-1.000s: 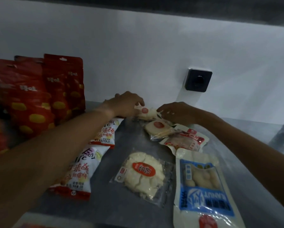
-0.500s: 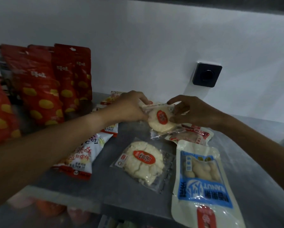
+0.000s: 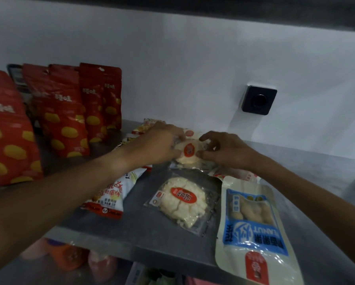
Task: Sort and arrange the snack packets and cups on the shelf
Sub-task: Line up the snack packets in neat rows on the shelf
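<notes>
Both my hands, left hand (image 3: 162,144) & right hand (image 3: 224,150), pinch the round cake packet (image 3: 188,151) w/ curled fingers, mid-shelf (image 3: 152,229) near the back edge. The film looks slick, so it could slip onto the packet below (image 3: 181,199).

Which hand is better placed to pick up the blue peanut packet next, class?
Probably the right hand: the blue peanut packet lies under the right forearm, on that side.

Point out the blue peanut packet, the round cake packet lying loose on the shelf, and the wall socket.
blue peanut packet (image 3: 252,229), head view, blue label
loose round cake packet (image 3: 182,200), head view, cake's middle
wall socket (image 3: 259,100), head view, dark faceplate
</notes>
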